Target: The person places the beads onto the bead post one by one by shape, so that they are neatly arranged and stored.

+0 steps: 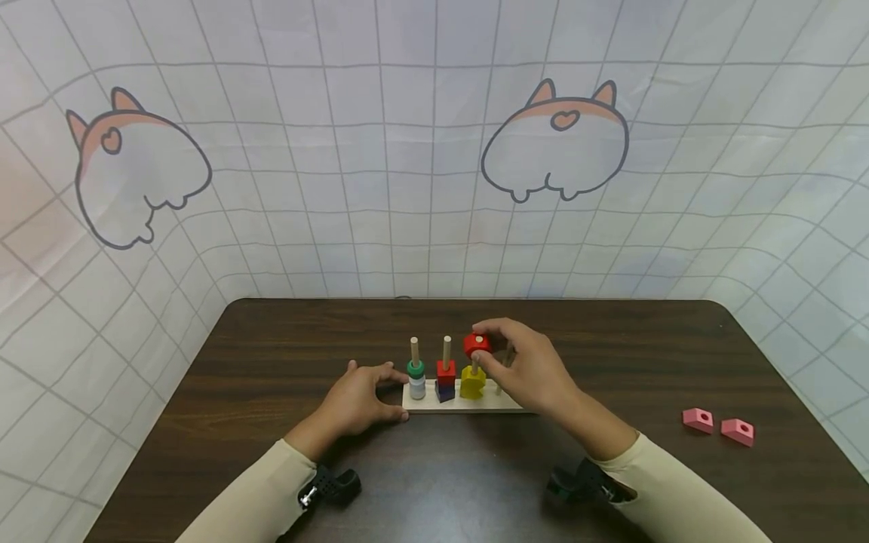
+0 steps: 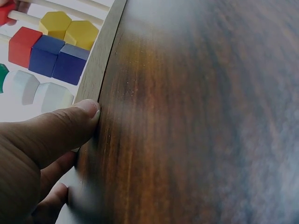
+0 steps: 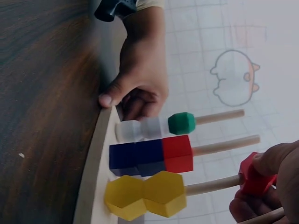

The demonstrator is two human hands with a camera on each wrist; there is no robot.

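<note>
My left hand holds the left end of a pale wooden peg board, its thumb at the front corner and fingers behind. Between thumb and fingertips, my right hand pinches a red block at the top of the third peg, whose tip shows in the block's hole. Two yellow hexagonal blocks sit lower on that peg. The second peg carries a red cube over two dark blue blocks. On the first, a green block tops two white ones.
Two pink blocks with holes lie apart at the right of the dark wooden table. A fourth peg stands partly behind my right hand. White gridded cloth surrounds the table's back and sides.
</note>
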